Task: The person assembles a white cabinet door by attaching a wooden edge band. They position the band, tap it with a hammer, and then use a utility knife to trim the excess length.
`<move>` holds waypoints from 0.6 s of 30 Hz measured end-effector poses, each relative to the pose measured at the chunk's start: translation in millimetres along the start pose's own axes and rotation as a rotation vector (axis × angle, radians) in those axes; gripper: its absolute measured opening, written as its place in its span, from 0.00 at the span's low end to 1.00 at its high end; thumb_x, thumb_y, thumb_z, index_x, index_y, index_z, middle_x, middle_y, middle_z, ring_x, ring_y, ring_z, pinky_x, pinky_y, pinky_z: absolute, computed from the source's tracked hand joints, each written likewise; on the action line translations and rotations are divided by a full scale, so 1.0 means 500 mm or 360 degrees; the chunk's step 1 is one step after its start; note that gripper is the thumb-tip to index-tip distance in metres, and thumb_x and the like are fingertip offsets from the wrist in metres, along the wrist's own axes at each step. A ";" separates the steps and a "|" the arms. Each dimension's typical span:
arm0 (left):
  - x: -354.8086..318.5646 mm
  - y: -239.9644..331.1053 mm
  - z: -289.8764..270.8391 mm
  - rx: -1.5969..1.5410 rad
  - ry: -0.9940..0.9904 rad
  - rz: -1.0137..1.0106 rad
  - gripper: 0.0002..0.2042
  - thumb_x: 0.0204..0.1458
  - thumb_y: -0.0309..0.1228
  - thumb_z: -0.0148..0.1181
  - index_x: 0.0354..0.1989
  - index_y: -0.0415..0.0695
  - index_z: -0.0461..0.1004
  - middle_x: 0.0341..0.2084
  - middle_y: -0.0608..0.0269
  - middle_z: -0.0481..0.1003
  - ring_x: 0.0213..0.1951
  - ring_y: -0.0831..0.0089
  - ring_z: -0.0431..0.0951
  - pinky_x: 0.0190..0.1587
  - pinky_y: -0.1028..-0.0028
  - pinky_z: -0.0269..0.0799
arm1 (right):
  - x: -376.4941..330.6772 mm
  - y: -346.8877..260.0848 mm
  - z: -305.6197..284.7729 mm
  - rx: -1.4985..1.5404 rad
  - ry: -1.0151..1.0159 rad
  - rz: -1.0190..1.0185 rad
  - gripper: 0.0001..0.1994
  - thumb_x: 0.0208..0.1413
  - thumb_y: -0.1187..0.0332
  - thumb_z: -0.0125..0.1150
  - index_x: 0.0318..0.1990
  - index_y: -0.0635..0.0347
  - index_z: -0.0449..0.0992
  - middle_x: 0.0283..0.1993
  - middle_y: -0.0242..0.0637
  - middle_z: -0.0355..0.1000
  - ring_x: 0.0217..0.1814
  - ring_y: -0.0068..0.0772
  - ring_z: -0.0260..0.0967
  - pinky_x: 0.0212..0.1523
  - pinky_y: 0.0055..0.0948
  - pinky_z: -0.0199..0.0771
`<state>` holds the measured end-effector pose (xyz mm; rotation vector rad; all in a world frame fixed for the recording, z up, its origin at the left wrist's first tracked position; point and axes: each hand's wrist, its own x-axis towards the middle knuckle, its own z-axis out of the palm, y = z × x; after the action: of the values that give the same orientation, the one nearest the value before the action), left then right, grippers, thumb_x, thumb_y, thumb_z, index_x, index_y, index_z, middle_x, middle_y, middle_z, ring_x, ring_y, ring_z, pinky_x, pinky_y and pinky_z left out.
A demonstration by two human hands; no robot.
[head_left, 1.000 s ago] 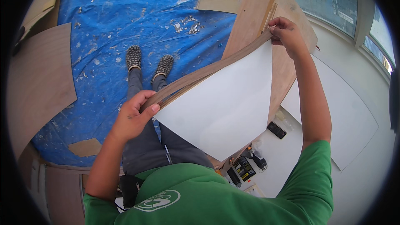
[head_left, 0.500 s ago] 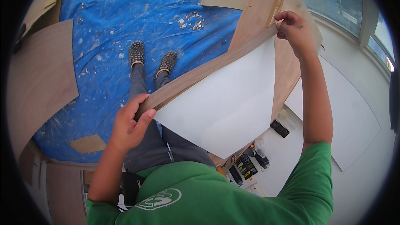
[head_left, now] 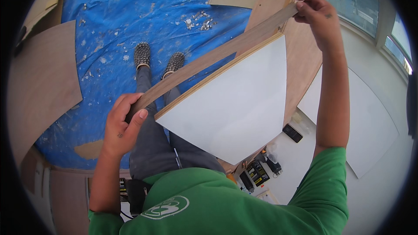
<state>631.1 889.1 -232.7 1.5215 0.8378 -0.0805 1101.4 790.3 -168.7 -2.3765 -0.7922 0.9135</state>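
Note:
A long, thin strip of wood-grain edge banding (head_left: 217, 62) stretches slantwise between my two hands. My left hand (head_left: 124, 124) grips its lower end, thumb on one side and fingers on the other. At the upper right, my right hand (head_left: 317, 16) pinches the other end between thumb and fingers. Just nearer to me lies a white-faced board (head_left: 235, 104), its bare layered edge (head_left: 220, 76) facing the strip. Between strip and edge a gap shows toward my left hand. Under the board is a plywood surface (head_left: 300, 67).
A blue tarp (head_left: 109, 26) with scattered debris (head_left: 200, 21) covers the floor around my shoes. Curved-looking plywood sheets (head_left: 43, 87) stand at left. At right are another white panel (head_left: 370, 122), a phone (head_left: 292, 133), and black tools (head_left: 257, 173) beside the board. Windows (head_left: 348, 0) line the far right.
The strip has come away from the board's edge, uncovering its layered side. My left hand has moved left and slightly down; my right hand has moved up and right.

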 end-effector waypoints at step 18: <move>0.037 -0.001 0.025 0.0022 -0.0085 -0.0022 0.16 0.58 0.31 0.61 0.50 0.34 0.76 0.35 0.54 0.73 0.36 0.62 0.75 0.41 0.69 0.70 | 0.041 0.102 0.002 -0.0299 -0.0502 0.0868 0.02 0.53 0.75 0.61 0.30 0.62 0.76 0.20 0.31 0.68 0.19 0.22 0.64 0.21 0.24 0.56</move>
<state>649.4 886.1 -244.7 1.5202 0.8065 -0.1365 1130.9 767.1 -209.1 -2.7091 -0.3392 1.5174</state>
